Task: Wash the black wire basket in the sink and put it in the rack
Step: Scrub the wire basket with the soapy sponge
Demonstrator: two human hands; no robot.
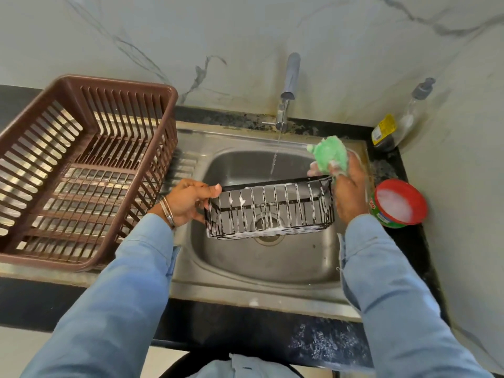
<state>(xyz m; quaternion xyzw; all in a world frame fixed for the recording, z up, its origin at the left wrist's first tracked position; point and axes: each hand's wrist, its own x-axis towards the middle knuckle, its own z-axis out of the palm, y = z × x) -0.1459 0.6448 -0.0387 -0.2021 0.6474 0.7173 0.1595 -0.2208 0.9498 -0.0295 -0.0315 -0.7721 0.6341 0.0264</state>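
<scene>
while a thin stream runs from the single chrome tap [289,88], the black wire basket [270,208] hangs over the round-cornered steel sink [261,266], a long rectangular cage of thin upright wires streaked with white foam. the left hand [188,200] holds its left end, thumb along the top rim and fingers curled under, pinching the wire frame. the right hand [350,192] is at the right end, its fingers pressed around one soapy, rough green scrubber [328,155] held against the basket's upper corner. on the left of the bench stands one brown slatted plastic rack [81,170], with nothing in it. one red-rimmed round tub of white soap [399,204] sits just right of the sink, and two bottles stand behind it, one dark with a yellow label [384,133], one clear [414,110]. both sleeves are pale blue cloth.
</scene>
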